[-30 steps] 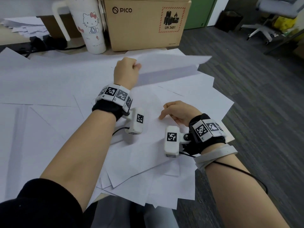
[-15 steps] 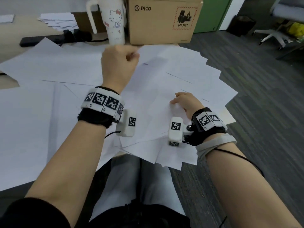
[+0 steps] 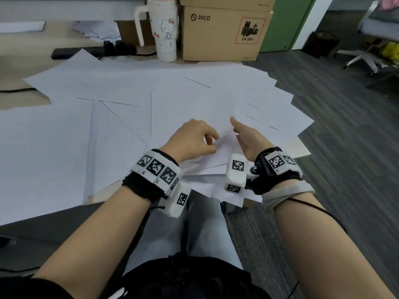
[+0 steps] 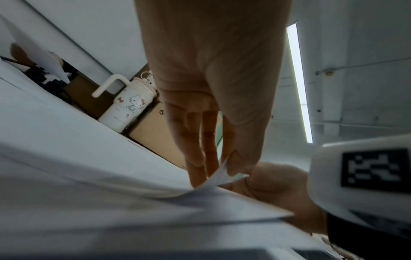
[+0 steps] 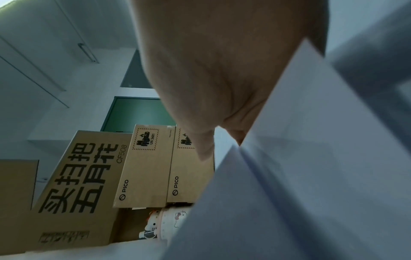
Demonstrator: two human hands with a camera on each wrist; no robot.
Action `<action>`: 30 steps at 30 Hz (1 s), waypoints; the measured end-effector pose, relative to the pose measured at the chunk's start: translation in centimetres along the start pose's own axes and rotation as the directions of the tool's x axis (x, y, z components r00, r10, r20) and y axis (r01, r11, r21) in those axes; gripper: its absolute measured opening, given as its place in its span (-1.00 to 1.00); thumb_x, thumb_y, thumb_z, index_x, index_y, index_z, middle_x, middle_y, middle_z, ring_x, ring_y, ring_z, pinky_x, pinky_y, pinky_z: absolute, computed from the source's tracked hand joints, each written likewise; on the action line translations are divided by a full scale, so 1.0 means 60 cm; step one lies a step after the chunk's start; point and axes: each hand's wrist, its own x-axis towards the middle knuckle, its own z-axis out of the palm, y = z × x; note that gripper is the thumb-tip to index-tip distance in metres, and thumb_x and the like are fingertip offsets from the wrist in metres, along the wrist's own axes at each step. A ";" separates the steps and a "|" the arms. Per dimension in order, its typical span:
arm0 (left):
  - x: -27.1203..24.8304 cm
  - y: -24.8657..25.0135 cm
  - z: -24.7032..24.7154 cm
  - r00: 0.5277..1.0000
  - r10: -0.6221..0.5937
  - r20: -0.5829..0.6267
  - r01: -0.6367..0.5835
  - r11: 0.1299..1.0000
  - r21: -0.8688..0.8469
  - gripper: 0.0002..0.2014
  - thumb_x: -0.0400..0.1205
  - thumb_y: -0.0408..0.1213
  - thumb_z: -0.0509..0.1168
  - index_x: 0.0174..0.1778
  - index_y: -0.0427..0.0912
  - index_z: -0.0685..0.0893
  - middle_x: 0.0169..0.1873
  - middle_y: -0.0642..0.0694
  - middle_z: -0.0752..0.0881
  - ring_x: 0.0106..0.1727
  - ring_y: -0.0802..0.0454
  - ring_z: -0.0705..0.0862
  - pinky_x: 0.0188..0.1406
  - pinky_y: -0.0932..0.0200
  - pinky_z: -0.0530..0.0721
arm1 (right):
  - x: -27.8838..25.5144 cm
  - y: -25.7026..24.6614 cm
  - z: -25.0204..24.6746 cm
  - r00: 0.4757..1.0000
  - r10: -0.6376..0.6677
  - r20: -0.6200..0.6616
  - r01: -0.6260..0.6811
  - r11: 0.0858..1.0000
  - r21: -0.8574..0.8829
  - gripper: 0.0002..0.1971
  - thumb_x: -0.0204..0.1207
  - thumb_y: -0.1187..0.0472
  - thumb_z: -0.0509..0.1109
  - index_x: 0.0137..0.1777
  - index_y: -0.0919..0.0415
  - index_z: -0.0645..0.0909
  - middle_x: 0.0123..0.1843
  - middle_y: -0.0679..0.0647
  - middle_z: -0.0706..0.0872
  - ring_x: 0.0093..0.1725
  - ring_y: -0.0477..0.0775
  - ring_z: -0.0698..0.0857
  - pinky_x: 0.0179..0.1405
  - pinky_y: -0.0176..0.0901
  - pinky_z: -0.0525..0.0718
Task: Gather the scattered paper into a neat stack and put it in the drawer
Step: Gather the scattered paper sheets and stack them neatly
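Several white sheets of paper (image 3: 183, 100) lie fanned and overlapping across the table. My left hand (image 3: 212, 141) is near the table's front edge and pinches the raised corner of one sheet (image 4: 222, 176) between thumb and fingers. Just to its right is my right hand (image 3: 241, 134), palm turned inward and thumb (image 5: 204, 149) straight and off the paper. Its fingers are hidden behind a lifted sheet (image 5: 311, 176). No drawer is in view.
A Hello Kitty tumbler (image 3: 165, 33) and PICO cardboard boxes (image 3: 222, 33) stand at the back of the table, with a black power strip (image 3: 90, 51) to their left. Sheets overhang the table's right edge above grey carpet (image 3: 345, 147). An office chair (image 3: 367, 55) stands far right.
My left hand has come back from the far sheets to the near edge and now pinches a corner beside the right hand. The right hand has turned from palm-down to thumb-up.
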 end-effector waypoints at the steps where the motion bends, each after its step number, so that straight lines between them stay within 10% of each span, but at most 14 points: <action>1: -0.002 0.001 0.005 1.000 0.007 0.019 -0.008 1.000 0.009 -0.76 0.46 -0.28 0.44 0.04 -0.08 0.82 -0.22 0.02 0.77 -0.17 0.05 0.70 0.01 0.02 0.69 | -0.006 -0.002 0.001 1.000 -0.010 0.020 0.010 1.000 0.017 -0.46 0.58 -0.21 0.27 0.22 0.31 0.55 0.18 0.11 0.75 0.20 0.11 0.68 0.40 0.15 0.45; 3: -0.007 -0.001 0.009 0.999 0.000 0.049 0.001 1.000 -0.028 -0.76 0.46 -0.17 0.50 0.04 -0.08 0.81 -0.19 -0.02 0.80 -0.23 0.13 0.69 -0.04 0.11 0.69 | -0.020 -0.004 0.006 0.997 -0.004 0.078 0.001 0.999 0.035 -0.57 0.68 -0.04 0.21 0.13 0.40 0.58 -0.05 0.23 0.81 -0.08 0.16 0.77 0.16 0.05 0.60; 7: -0.017 -0.008 -0.003 0.986 -0.084 0.144 0.125 0.944 -0.305 -0.67 0.44 -0.10 0.54 0.07 -0.15 0.78 -0.17 -0.04 0.80 -0.27 -0.02 0.78 -0.25 0.20 0.77 | -0.032 -0.004 0.013 0.993 -0.095 0.063 0.101 0.989 -0.105 -0.67 0.59 0.50 0.17 0.32 0.36 0.54 0.28 0.35 0.67 0.13 0.32 0.70 0.22 0.17 0.64; 10: -0.021 -0.033 -0.027 0.980 -0.184 -0.070 0.148 0.923 -0.355 -0.75 0.57 -0.17 0.43 0.07 -0.23 0.78 -0.02 -0.12 0.81 -0.11 -0.01 0.76 -0.02 0.05 0.76 | -0.040 -0.006 0.015 0.983 -0.174 0.053 0.180 0.976 -0.125 -0.61 0.56 0.58 0.14 0.24 0.20 0.55 0.18 0.28 0.70 0.08 0.27 0.69 0.20 0.16 0.66; 14: -0.026 -0.083 -0.059 0.803 -0.458 -0.381 0.376 0.886 -0.272 -0.53 0.68 -0.10 0.28 0.45 -0.28 0.53 0.43 -0.21 0.56 0.45 -0.14 0.50 0.48 0.03 0.41 | -0.061 -0.005 0.017 0.942 -0.329 0.071 0.335 0.935 -0.118 -0.52 0.54 0.59 0.11 0.27 0.09 0.55 0.00 0.10 0.73 -0.04 0.14 0.70 0.10 0.01 0.67; 18: -0.022 -0.112 -0.079 0.690 -0.665 -0.286 0.477 0.715 -0.511 -0.44 0.71 0.01 0.15 0.45 -0.40 0.42 0.44 -0.32 0.48 0.47 -0.21 0.45 0.39 0.00 0.42 | -0.083 -0.009 0.025 0.867 -0.488 0.096 0.495 0.867 -0.059 -0.50 0.52 0.60 0.11 0.28 0.09 0.55 0.05 0.17 0.75 0.02 0.15 0.72 0.11 0.02 0.69; 23: -0.024 -0.108 -0.103 0.609 -0.607 -0.511 0.025 0.658 -0.752 -0.88 0.62 -0.33 0.27 -0.23 -0.11 0.53 -0.32 -0.05 0.59 -0.24 -0.01 0.55 -0.24 0.16 0.53 | -0.098 -0.024 0.037 0.752 -0.654 0.085 0.654 0.756 0.031 -0.54 0.52 0.61 0.13 0.32 0.22 0.52 0.04 0.12 0.74 0.01 0.03 0.73 0.01 -0.14 0.72; 30: -0.044 -0.057 -0.140 0.615 -0.427 -0.663 -0.335 0.620 -0.709 -0.68 0.50 -0.66 0.22 0.00 -0.14 0.58 -0.20 0.00 0.75 -0.16 0.13 0.72 -0.06 0.22 0.69 | -0.102 -0.056 0.038 0.653 -0.756 -0.051 0.756 0.644 0.118 -0.62 0.46 0.68 0.17 0.13 0.26 0.53 -0.07 0.15 0.71 -0.11 -0.01 0.72 -0.11 -0.20 0.69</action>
